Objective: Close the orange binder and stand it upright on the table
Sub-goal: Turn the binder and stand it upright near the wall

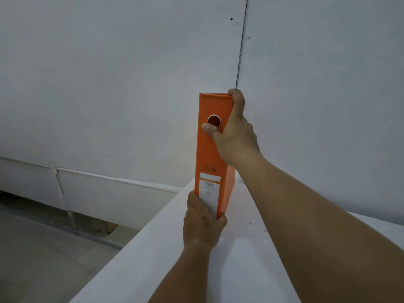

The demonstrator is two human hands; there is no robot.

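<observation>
Head view: I see one closed orange binder (213,149) held upright, spine toward me, over the far end of the white table (166,248).

The white spine label (209,189) carries an orange band and a barcode; its print is too blurred for me to read. One metal-rimmed finger hole (214,121) sits high on the spine. My left hand (202,224) clasps the binder's bottom end, fingers curled round it, hiding whether it touches the table. My right hand (235,136) grips the top right edge, thumb pressed on the spine beside the hole. A white wall (109,84) stands behind, a pipe (96,235) on the floor to the left.
</observation>
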